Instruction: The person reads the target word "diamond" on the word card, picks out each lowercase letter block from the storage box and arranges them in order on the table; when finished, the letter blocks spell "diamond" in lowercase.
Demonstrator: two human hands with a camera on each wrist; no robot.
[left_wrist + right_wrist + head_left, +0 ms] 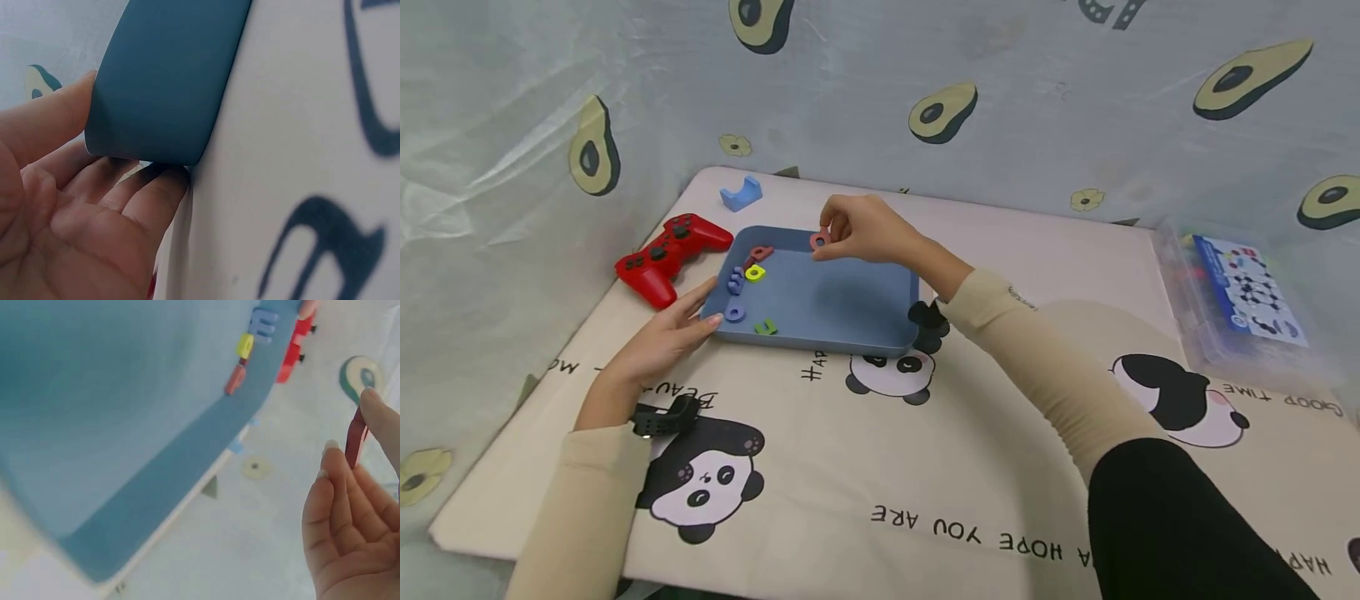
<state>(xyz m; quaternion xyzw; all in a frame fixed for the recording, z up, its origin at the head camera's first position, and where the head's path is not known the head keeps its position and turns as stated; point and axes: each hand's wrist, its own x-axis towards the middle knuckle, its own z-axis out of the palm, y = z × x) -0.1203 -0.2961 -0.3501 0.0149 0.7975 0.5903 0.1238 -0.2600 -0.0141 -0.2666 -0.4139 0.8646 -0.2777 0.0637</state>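
Starting from the left, a red plastic game controller (668,255) lies on the table (1000,467), which is covered with a cream panda-printed cloth, and a small light blue plastic block (741,192) sits behind it near the back edge. The left hand (658,342) rests flat beside the near left corner of the shallow blue plastic tray (850,304); its fingers (134,194) are straight and touch the tray wall from outside, holding nothing. Inside the tray, at its left side, small foam letter and number pieces lie already: a reddish one (760,252), a yellow one (755,272), bluish-purple ones (735,283) and a green one (766,327). The right hand (865,229) hovers above the far rim of the tray and pinches a small flat reddish foam piece with a hole (819,241) between thumb and fingertips, so this piece is in the air, not yet laid down. I judge the work is partly done: several pieces are in the tray, one is in hand. At the far right stands a clear plastic box with a blue printed card (1247,292), and whether more pieces wait there I cannot tell
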